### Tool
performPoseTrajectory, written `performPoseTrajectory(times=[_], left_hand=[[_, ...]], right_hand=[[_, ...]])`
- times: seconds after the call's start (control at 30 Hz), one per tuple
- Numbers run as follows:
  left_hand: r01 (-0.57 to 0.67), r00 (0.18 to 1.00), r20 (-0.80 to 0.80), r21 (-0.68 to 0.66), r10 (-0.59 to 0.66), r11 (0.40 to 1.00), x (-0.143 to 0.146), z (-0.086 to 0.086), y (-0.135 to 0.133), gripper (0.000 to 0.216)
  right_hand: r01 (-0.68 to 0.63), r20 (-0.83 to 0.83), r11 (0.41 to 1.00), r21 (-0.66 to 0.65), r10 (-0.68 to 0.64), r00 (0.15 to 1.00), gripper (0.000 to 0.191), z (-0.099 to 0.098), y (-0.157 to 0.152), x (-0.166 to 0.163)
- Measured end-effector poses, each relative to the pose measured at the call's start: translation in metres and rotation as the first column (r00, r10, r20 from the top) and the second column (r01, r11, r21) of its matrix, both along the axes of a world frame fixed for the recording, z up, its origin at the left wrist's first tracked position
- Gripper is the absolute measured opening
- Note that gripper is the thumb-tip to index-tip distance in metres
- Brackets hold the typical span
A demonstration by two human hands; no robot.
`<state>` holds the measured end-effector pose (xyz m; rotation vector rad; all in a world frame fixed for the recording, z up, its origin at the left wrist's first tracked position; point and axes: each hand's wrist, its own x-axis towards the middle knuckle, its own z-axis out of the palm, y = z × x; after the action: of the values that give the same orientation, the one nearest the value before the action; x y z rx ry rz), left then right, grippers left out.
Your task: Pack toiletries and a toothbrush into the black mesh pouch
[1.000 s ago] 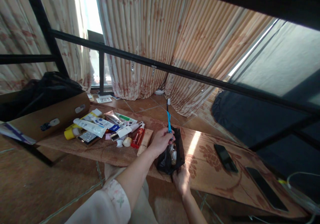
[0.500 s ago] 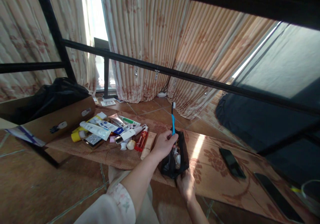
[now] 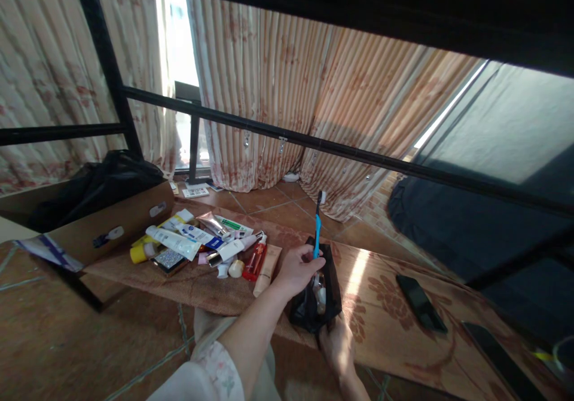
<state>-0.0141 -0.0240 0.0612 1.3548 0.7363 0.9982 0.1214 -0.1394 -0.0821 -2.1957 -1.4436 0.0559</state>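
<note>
The left hand [image 3: 302,266] is closed, thumb against fingers, on a blue toothbrush [image 3: 318,233] standing almost upright, bristles up, over a black pouch [image 3: 332,275]. The brush's lower end is hidden, so its depth cannot be told. The pouch sits by the near edge of the surface [image 3: 372,323], its mouth open, with small containers [image 3: 320,294] inside. The right hand [image 3: 338,344] touches the pouch's near right corner; its fingers are mostly hidden, so how far they close cannot be told.

A light pinch with the handle upright should suit this narrow mouth; tilting could snag the rim. The right hand would do well to brace that corner and spread the walls, since the soft sides look likely to sag.

Left of the pouch lie a beige tube [image 3: 268,271], a red bottle [image 3: 255,259] and heaped tubes [image 3: 174,242]. A box [image 3: 134,222] stands at the left end; a phone [image 3: 420,303] lies toward the right end.
</note>
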Motion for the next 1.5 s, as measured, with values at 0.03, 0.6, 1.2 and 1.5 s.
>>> performPoseTrajectory(times=[0.03, 0.6, 1.2, 1.5], left_hand=[[-0.008, 1.0, -0.015, 0.012, 0.008, 1.0, 0.0, 0.0, 0.0, 0.021], [0.024, 0.998, 0.053, 0.042, -0.026, 0.999, 0.002, -0.001, 0.004, 0.04], [-0.045, 0.999, 0.015, -0.055, 0.046, 0.997, 0.002, 0.001, 0.003, 0.025], [-0.128, 0.987, -0.091, 0.039, 0.132, 0.991, -0.002, 0.004, 0.005, 0.022]], right_hand=[[0.003, -0.01, 1.0, 0.002, -0.003, 1.0, 0.042, 0.001, 0.0, 0.0], [0.016, 0.062, 1.0, -0.024, -0.015, 0.998, 0.036, 0.008, -0.004, -0.005], [-0.003, 0.013, 1.0, -0.021, 0.004, 1.0, 0.041, 0.011, -0.003, -0.006], [0.003, 0.04, 1.0, -0.024, -0.002, 0.999, 0.041, 0.009, -0.003, -0.004]])
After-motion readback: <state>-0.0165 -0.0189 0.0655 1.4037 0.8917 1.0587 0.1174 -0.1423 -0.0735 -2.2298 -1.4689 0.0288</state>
